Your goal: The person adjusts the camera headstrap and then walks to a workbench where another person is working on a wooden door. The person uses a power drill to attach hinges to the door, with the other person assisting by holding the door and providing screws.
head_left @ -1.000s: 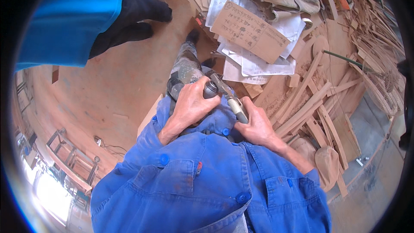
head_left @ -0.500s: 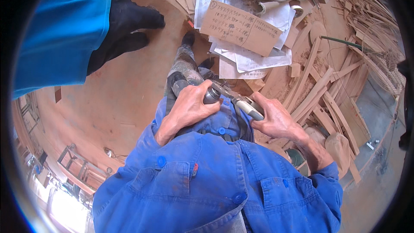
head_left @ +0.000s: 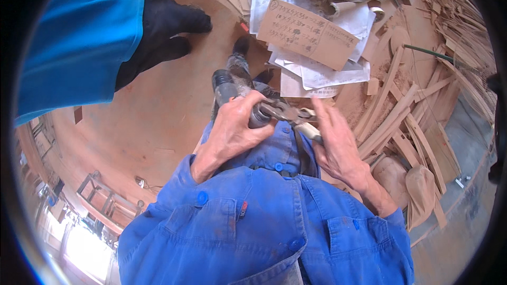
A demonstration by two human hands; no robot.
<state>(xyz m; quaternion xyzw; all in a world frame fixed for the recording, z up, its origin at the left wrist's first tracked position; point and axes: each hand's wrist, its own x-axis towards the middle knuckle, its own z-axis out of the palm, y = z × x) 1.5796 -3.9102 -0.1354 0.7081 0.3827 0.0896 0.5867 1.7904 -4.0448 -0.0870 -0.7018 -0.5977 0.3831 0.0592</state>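
My left hand (head_left: 229,134) is closed around a dark power tool. Its thick grey-black body (head_left: 225,85) sticks out beyond my fingers, and a round black end (head_left: 259,116) shows beside my thumb. My right hand (head_left: 338,145) is on a pair of metal pliers (head_left: 280,110) with pale, dark-tipped handles. The handles are spread, and my right fingers look partly stretched along them, slightly blurred. The pliers' jaws are against or very near the round end of the tool; whether they grip it I cannot tell. Both tools are in front of my blue jacket (head_left: 264,221).
Papers (head_left: 343,74) lie ahead under a brown cardboard sheet (head_left: 306,34) with handwriting. Wood strips (head_left: 388,121) and sawdust cover the right side. A person in bright blue clothing (head_left: 79,42) stands at the left. A metal-framed cart (head_left: 103,206) is at lower left.
The pliers' handles have spread apart and my right fingers have straightened. The tool in my left hand has risen slightly. The whole view has shifted a little.
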